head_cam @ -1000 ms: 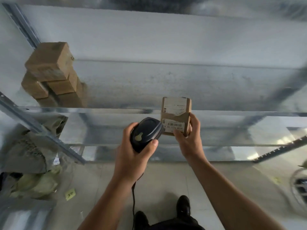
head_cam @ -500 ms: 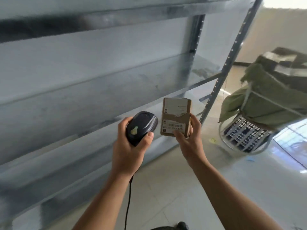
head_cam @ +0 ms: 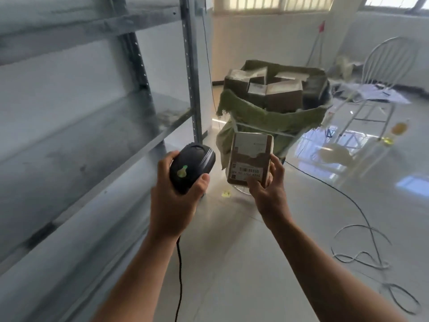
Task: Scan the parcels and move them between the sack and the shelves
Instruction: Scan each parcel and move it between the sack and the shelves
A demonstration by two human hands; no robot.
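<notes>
My left hand [head_cam: 173, 203] grips a black barcode scanner [head_cam: 191, 168] with a green mark on top; its cord hangs down past my wrist. My right hand [head_cam: 270, 189] holds a small brown cardboard parcel [head_cam: 250, 159] upright by its lower edge, its white label and barcode facing me. The scanner's nose sits just left of the parcel. Behind them stands a green sack [head_cam: 267, 117] held open on a wire frame, with several brown parcels [head_cam: 278, 91] inside. The grey metal shelves [head_cam: 76, 126] fill the left side.
A shelf upright [head_cam: 191, 73] stands between the shelves and the sack. A white metal chair [head_cam: 380, 73] and scattered papers lie at the back right. Loose cables [head_cam: 362, 240] snake across the glossy floor on the right.
The view has swung right, away from the shelf with stacked boxes, toward the sack. Both hands keep the scanner and the parcel side by side in the same pose.
</notes>
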